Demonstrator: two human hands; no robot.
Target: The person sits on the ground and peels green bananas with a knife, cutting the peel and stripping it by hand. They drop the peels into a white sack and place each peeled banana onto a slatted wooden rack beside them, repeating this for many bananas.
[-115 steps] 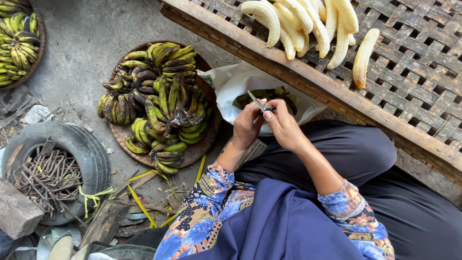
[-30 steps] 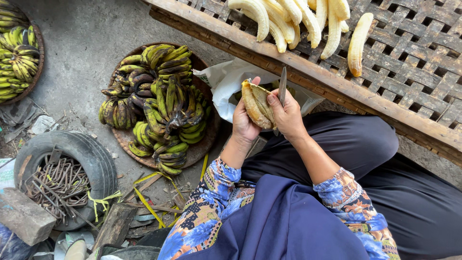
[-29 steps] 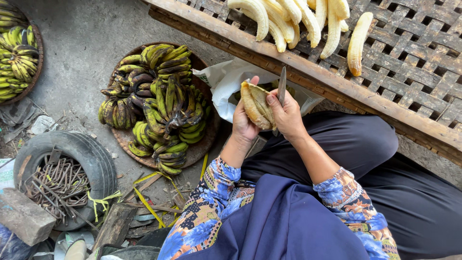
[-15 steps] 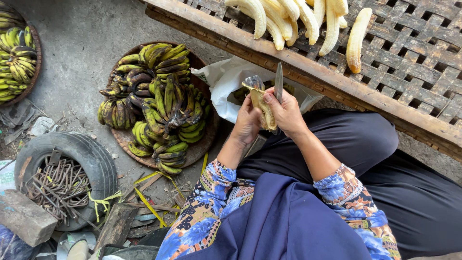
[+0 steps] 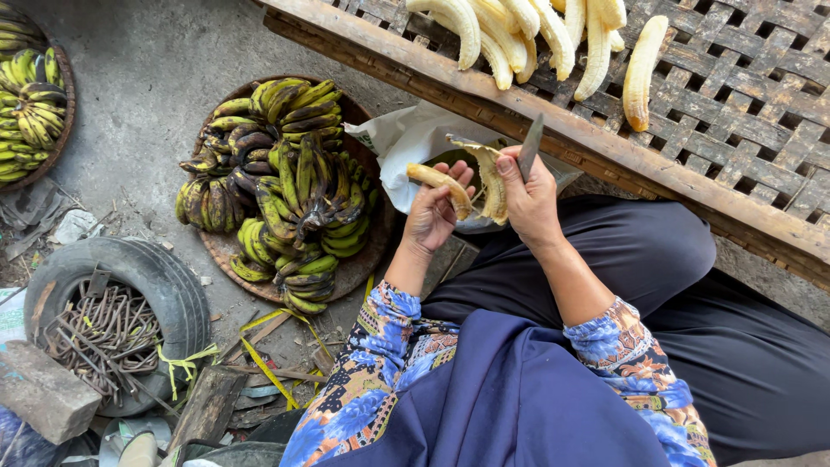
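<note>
Peel [image 5: 491, 177] hangs from the right hand [image 5: 529, 195], knife [image 5: 529, 147] pinched upright, seemingly clear — left hand [image 5: 432, 212] grips the bared banana [image 5: 439, 183], apart.

Floral patterned sleeves [image 5: 380, 363] in blue, orange and cream, dark navy cloth [image 5: 519, 398] draped in front, black trousers [image 5: 735, 346]

Round basket [image 5: 226, 251] piled with green-black bananas [image 5: 285, 190]; below-left of it, an old tyre [image 5: 164, 285] full of twigs; up-right, peeled bananas [image 5: 519, 35] on a woven rack [image 5: 761, 112].
</note>
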